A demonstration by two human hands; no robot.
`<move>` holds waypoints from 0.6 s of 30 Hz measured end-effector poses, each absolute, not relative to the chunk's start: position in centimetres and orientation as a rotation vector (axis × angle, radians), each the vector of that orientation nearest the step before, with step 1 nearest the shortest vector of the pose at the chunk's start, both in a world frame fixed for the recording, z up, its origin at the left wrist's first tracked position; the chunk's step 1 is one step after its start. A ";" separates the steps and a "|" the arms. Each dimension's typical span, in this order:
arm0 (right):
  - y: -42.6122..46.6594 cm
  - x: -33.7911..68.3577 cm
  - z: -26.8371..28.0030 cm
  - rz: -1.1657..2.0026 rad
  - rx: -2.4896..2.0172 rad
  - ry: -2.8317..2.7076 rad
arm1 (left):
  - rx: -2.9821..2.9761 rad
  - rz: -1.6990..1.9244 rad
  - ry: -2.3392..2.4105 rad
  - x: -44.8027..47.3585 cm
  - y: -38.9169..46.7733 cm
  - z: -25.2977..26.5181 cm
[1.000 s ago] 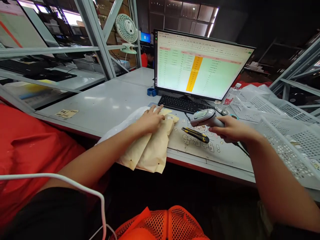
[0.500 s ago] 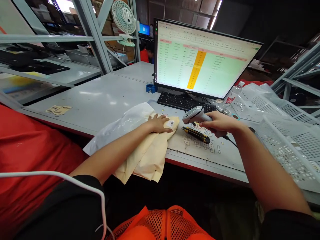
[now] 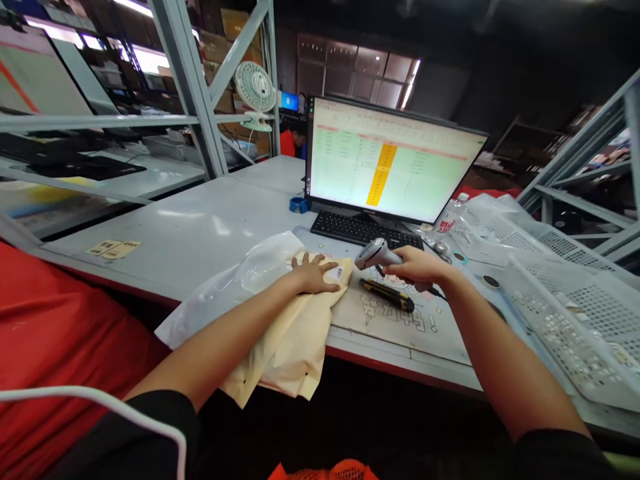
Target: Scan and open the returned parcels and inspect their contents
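White basket [image 3: 543, 323]: contents too blurred to identify. Left hand [image 3: 314, 275], fingers splayed, touches mailer [image 3: 334, 285]; right hand [image 3: 421, 265] clasps scanner [image 3: 374, 253].

Clock centred on utility knife [image 3: 387, 295], lying on desk mat [image 3: 345, 315]; 12 faces monitor [image 3: 350, 173]. Keyboard [image 3: 345, 227] before monitor. Scanner [image 3: 376, 252], in right hand [image 3: 415, 265], near, just before 12. Paper mailers [image 3: 305, 353] at 9, partly on plastic bag [image 3: 225, 283], overhanging desk [image 3: 200, 207]; left hand [image 3: 316, 275] on top. Bottle [image 3: 453, 212] at 1. Baskets [image 3: 550, 320] at 3. Cards [image 3: 114, 249] toward 10, well apart.
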State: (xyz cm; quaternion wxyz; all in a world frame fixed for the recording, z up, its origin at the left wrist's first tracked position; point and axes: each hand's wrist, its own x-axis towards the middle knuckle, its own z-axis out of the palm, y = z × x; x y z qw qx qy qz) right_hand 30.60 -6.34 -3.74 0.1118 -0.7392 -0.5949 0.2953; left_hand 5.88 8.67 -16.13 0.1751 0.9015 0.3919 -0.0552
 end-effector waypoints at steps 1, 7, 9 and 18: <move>-6.9 31.2 -4.3 0.765 -2.214 -1.728 | 2.553 -0.156 1.114 5.9 8.6 -16.2; -10.8 34.9 -10.0 0.015 -2.559 -1.333 | 2.635 0.285 1.022 5.0 8.6 -13.8; -11.9 35.6 -11.9 -0.068 -2.656 -1.145 | 2.629 0.501 0.999 3.1 10.0 -11.4; -11.3 38.2 -14.1 -0.201 -2.682 -0.977 | 2.244 0.146 1.651 -11.0 19.5 -14.1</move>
